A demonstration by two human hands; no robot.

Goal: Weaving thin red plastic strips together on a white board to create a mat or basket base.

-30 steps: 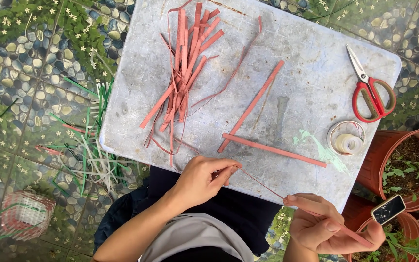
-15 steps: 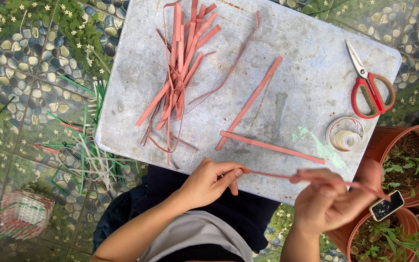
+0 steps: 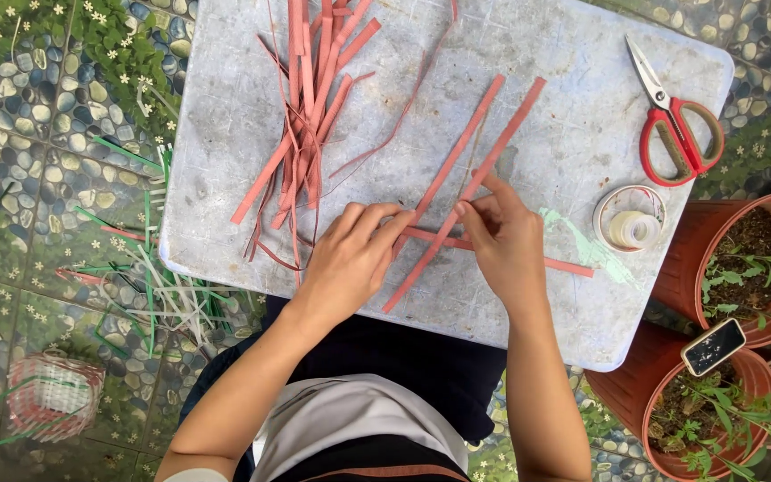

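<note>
On a grey board (image 3: 573, 134) lie three long pink strips that cross each other. Two of them slant side by side (image 3: 484, 170); a third (image 3: 564, 265) runs flat beneath them. My left hand (image 3: 350, 259) presses its fingertips on the crossing point from the left. My right hand (image 3: 501, 236) pinches the slanted strip at the same crossing from the right. A loose pile of pink strips (image 3: 310, 107) lies at the board's upper left.
Red-handled scissors (image 3: 675, 125) and a tape roll (image 3: 633, 228) lie at the board's right. Terracotta plant pots (image 3: 742, 268) and a phone (image 3: 713, 346) stand to the right. Green and white strips (image 3: 149, 286) litter the pebble floor; a small woven basket (image 3: 51, 397) sits lower left.
Both hands moved from the board's near edge up onto it. The thin strip held stretched between them is now laid slanting beside the other strip, across the flat one.
</note>
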